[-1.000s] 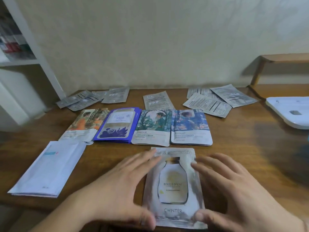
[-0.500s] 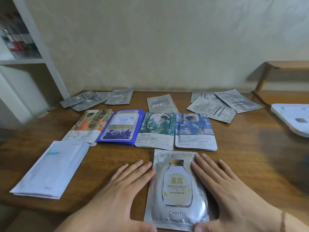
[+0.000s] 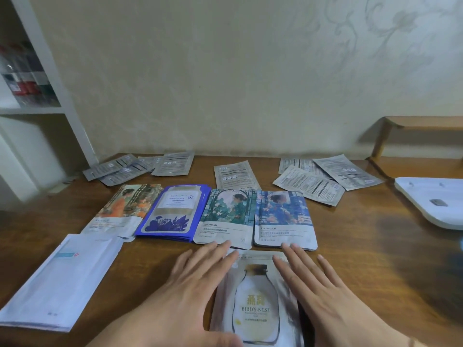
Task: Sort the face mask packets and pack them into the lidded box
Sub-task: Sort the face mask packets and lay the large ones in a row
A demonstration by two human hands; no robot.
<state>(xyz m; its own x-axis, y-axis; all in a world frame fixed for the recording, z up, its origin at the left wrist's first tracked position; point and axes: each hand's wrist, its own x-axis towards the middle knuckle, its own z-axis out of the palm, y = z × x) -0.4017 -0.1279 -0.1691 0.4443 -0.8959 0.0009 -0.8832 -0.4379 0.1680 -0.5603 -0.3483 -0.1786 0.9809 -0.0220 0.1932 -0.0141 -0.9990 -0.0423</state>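
- Neither hand has a grip on anything: the left hand (image 3: 198, 279) and right hand (image 3: 323, 291) lie released, fingers straight, flanking the Bird's-Nest packet stack (image 3: 255, 304) at the near edge of the surface (image 3: 363, 246).
- Step in hand, as I judge it: squaring this stack (sorting, not packing).
- Just beyond the fingertips sits a row of sorted piles: orange packets (image 3: 125, 209), blue packets (image 3: 172, 211), green packets (image 3: 229, 214), and blue-floral packets (image 3: 283, 214).
- White packets (image 3: 60, 281) lie near left; face-down silver packets (image 3: 310, 184) are far right.
- Next likely calls for picking up a squared stack; a white lid (image 3: 431, 201) shows at right, the box itself unseen.
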